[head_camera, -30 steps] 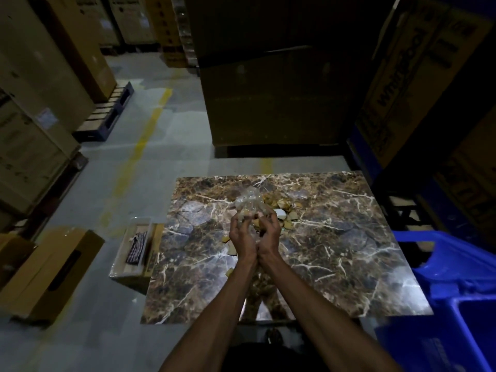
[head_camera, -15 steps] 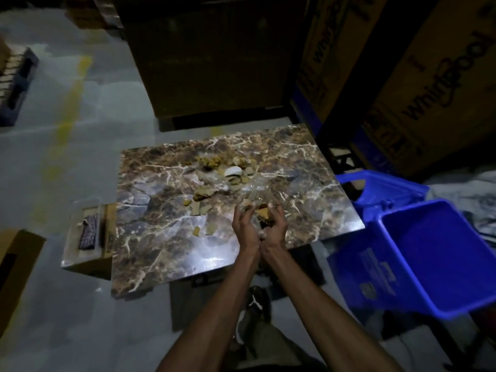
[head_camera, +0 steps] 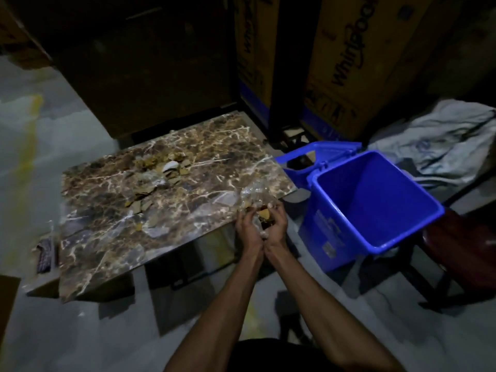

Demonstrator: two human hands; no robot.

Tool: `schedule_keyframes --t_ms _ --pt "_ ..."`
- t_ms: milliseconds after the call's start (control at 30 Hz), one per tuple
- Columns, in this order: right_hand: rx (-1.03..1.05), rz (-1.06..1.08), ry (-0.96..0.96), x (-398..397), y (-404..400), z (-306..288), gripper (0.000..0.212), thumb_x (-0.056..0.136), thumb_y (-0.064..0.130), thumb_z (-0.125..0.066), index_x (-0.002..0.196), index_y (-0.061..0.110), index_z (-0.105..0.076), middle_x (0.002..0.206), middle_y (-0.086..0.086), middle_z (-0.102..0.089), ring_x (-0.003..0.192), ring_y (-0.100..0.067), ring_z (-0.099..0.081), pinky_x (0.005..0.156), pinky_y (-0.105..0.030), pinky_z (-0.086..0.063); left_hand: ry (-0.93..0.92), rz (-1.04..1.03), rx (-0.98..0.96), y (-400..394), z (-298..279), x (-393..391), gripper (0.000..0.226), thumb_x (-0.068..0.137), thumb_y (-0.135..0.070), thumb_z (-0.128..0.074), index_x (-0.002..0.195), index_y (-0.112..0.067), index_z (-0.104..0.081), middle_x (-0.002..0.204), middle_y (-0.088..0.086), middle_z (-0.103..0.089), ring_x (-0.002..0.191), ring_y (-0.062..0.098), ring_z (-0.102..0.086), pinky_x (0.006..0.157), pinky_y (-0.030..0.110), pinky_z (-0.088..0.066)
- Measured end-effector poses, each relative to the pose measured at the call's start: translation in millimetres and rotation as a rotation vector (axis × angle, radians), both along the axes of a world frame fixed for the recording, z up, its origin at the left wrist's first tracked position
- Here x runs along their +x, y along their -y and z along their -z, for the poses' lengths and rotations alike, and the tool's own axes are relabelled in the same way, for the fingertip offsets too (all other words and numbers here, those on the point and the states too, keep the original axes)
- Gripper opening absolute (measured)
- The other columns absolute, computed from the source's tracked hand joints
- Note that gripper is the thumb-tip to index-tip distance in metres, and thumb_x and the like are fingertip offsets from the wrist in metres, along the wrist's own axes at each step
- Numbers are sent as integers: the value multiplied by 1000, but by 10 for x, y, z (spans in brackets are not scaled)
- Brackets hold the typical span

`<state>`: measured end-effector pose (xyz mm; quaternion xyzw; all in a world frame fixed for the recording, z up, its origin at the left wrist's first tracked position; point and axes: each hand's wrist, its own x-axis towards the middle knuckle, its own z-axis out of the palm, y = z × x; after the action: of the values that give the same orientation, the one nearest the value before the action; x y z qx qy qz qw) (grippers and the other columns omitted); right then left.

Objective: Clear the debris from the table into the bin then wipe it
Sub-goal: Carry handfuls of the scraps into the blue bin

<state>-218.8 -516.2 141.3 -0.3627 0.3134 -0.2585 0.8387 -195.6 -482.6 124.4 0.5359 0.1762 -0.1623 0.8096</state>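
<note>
My left hand [head_camera: 247, 229] and my right hand [head_camera: 277, 224] are cupped together, wrists touching, at the near right corner of the brown marble table [head_camera: 107, 245]. Between them they hold a handful of debris [head_camera: 263, 212]: brown cardboard scraps and crumpled clear plastic that sticks up above the fingers. A pile of cardboard scraps, plastic and a white piece [head_camera: 161, 173] lies on the far middle of the table. The open blue bin [head_camera: 375, 202] stands just right of the table, a short way right of my hands.
A second blue bin part [head_camera: 316, 159] sits behind the open one. A grey cloth [head_camera: 445, 146] lies at the right, with a dark red seat [head_camera: 464, 253] below it. Tall cardboard cartons [head_camera: 346, 63] stand behind. A small box with a dark cloth [head_camera: 45, 256] is left of the table.
My cupped hands carried the debris from the table's middle to its near right corner, toward the bin. My view swung right, bringing the whole bin into sight.
</note>
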Motion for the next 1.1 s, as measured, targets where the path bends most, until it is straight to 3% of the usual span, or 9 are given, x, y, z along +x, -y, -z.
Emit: schedule_keyframes --t_ms 67,133,200,300,400,667,833,933,1100 --pt "6 61 -55 -371 434 121 20 100 2 -50 112 10 -64 98 1 -75 90 -17 -72 77 -30 -57 -4 25 -32 402 -35 -397 32 86 -9 -68 117 0 -70 112 13 -76 103 27 -72 91 40 -57" --pt "-27 53 -136 -737 817 216 19 103 11 -51 117 18 -62 112 3 -69 103 -16 -67 83 -26 -56 19 70 -11 793 -33 -746 20 91 5 -60 108 -1 -70 95 3 -77 87 12 -73 77 25 -57" --pt "22 126 -129 -1011 1137 232 16 97 14 -56 111 17 -65 108 -3 -70 99 -20 -66 82 -32 -54 41 136 28 1159 -48 -1040 22 92 11 -56 98 -5 -69 82 -6 -76 75 3 -71 71 20 -54" --pt "56 256 -126 -1348 1632 191 19 99 -1 -48 102 8 -63 90 -9 -72 82 -21 -68 72 -32 -57 36 215 19 1637 -83 -1316 24 91 10 -57 94 -9 -71 83 -4 -76 78 9 -70 78 29 -55" --pt "79 331 -102 -1626 2074 227 17 100 -3 -45 106 4 -60 92 -15 -68 79 -23 -67 68 -30 -58 84 313 54 2094 -39 -1562 22 91 8 -57 93 -10 -70 87 0 -74 83 14 -67 80 30 -54" --pt "76 484 -247 -1952 3206 553 38 89 29 -56 121 11 -67 113 -18 -73 96 -32 -68 85 -41 -55 -74 460 -26 3272 320 -1815 27 81 -13 -67 108 -8 -71 106 13 -73 101 29 -67 95 43 -52" --pt "61 485 -343 -2022 4039 814 33 106 8 -45 137 9 -54 114 -16 -70 90 -24 -69 72 -27 -58 -155 465 -20 4035 650 -1844 26 85 -9 -68 112 -10 -69 110 18 -72 96 28 -70 83 36 -57" --pt "17 434 -472 -2047 4473 909 30 104 1 -43 131 7 -54 104 -14 -68 83 -19 -66 66 -21 -56 -186 432 16 4378 759 -1834 23 90 -4 -67 112 -10 -63 101 11 -72 90 22 -70 79 33 -58" --pt "-23 214 -634 -1910 4973 1074 20 94 9 -56 113 7 -64 99 -16 -73 86 -28 -69 66 -30 -57 -217 471 103 4724 851 -1478 16 97 -5 -63 113 -7 -62 91 7 -72 77 17 -70 68 28 -58"
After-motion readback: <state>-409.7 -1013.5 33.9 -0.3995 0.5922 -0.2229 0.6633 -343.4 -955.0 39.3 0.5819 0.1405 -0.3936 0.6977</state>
